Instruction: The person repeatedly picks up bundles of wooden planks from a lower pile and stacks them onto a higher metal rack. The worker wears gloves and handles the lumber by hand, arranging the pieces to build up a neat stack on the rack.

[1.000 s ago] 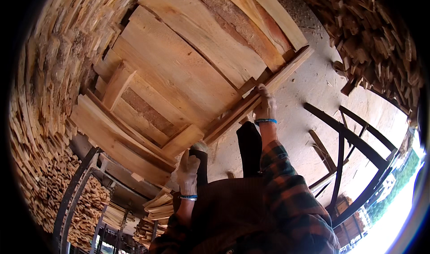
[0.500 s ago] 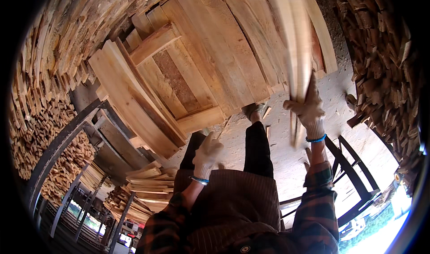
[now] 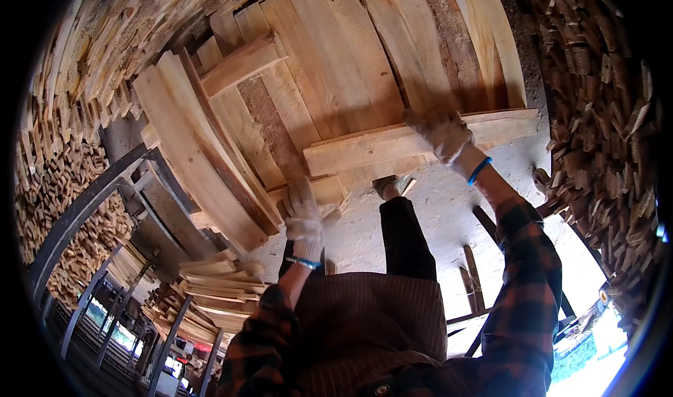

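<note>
My right hand [image 3: 447, 142], in a pale work glove, grips a long wooden board [image 3: 368, 149] from above, near its middle. This board lies crosswise over the near ends of several wide planks [image 3: 343, 67] laid side by side. My left hand [image 3: 304, 215], gloved as well, has its fingers stretched out and the thumb apart, holding nothing. Its fingertips are beside a short crosspiece [image 3: 327, 189] at the near edge of the planks; whether they touch is unclear. Another short crosspiece [image 3: 242, 66] rests farther away, beside boards stacked on the left [image 3: 189, 145].
Stacked wood pieces [image 3: 596, 117] rise on the right, and a large wood pile [image 3: 70, 215] on the left. A dark metal frame [image 3: 84, 201] curves along the left. More boards [image 3: 221, 292] lie behind it at lower left. Wood scraps [image 3: 472, 278] are on the concrete floor [image 3: 434, 201].
The board in my right hand has swung down from upright to lie crosswise on the planks. My right hand moved left and away from me; my left hand shifted slightly left, its fingers now straighter.
</note>
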A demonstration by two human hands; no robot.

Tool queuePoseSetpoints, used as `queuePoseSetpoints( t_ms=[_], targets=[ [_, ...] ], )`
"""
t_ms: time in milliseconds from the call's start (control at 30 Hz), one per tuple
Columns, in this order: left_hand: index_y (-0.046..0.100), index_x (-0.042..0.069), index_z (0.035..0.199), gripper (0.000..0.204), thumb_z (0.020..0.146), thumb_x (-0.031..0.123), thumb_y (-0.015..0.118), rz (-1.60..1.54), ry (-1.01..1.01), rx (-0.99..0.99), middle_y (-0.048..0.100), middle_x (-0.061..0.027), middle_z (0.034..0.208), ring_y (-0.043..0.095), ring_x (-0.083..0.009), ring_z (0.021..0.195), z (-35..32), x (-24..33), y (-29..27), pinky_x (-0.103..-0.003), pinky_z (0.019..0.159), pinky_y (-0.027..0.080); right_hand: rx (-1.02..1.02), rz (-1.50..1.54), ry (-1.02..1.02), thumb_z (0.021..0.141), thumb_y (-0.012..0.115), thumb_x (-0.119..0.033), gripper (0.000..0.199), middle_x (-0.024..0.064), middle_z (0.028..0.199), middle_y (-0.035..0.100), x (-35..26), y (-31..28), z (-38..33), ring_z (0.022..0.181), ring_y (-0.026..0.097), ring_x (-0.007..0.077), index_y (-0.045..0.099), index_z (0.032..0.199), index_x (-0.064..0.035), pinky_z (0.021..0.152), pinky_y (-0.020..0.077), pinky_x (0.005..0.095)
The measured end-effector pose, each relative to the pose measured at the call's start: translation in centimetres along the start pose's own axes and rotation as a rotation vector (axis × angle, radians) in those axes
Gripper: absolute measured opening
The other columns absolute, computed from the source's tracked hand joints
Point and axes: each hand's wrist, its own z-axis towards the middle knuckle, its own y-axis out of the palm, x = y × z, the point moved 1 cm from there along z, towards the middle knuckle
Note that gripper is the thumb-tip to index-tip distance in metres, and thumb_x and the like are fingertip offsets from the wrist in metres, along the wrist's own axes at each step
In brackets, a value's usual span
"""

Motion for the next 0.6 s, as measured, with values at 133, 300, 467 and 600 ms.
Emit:
queuePoseSetpoints(
  t_ms=[133, 300, 467, 600],
  targets=[
    [0.028, 0.000, 0.143, 0.098, 0.071, 0.051, 0.070, 0.394, 0.098, -0.228, 0.027, -0.0251, 0.147, 0.028, -0.0412, 0.135, 3.4, -1.9, -0.1, -0.048, 0.112, 0.026, -0.314, 0.119, 0.088, 0.093, 0.047, -0.015, 0.066, 0.0220, 0.135, 0.045, -0.2, -3.7, 0.1, 0.122, 0.044, 0.0443, 0.019, 0.150, -0.0303, 0.098, 0.0407, 0.0576],
    [0.035, 0.001, 0.138, 0.094, 0.067, 0.046, 0.077, 0.355, 0.072, -0.207, 0.043, -0.0218, 0.135, 0.039, -0.0392, 0.128, 3.0, -0.4, -0.7, -0.048, 0.106, 0.034, 0.142, 0.200, 0.002, 0.088, 0.049, -0.010, 0.063, 0.0215, 0.134, 0.044, 1.0, 0.3, -0.9, 0.125, 0.041, 0.0422, 0.031, 0.146, -0.0309, 0.104, 0.0374, 0.0516],
    [0.033, 0.001, 0.137, 0.093, 0.067, 0.047, 0.075, 0.356, -0.075, -0.338, 0.039, -0.0225, 0.137, 0.035, -0.0398, 0.130, 3.8, 1.1, -0.3, -0.051, 0.110, 0.028, -0.080, 0.050, 0.107, 0.094, 0.039, -0.026, 0.055, 0.0111, 0.132, 0.045, 1.9, -1.1, -2.4, 0.127, 0.037, 0.0431, 0.024, 0.144, -0.0459, 0.098, 0.0427, 0.0547],
    [0.038, 0.005, 0.131, 0.086, 0.062, 0.033, 0.081, 0.344, -0.064, -0.285, 0.042, -0.0188, 0.132, 0.040, -0.0373, 0.125, 3.9, 2.0, -0.1, -0.046, 0.106, 0.035, -0.087, 0.123, 0.176, 0.092, 0.041, -0.022, 0.060, 0.0101, 0.141, 0.041, 1.8, -0.6, -2.1, 0.130, 0.036, 0.0406, 0.023, 0.145, -0.0446, 0.100, 0.0404, 0.0558]
  ],
)
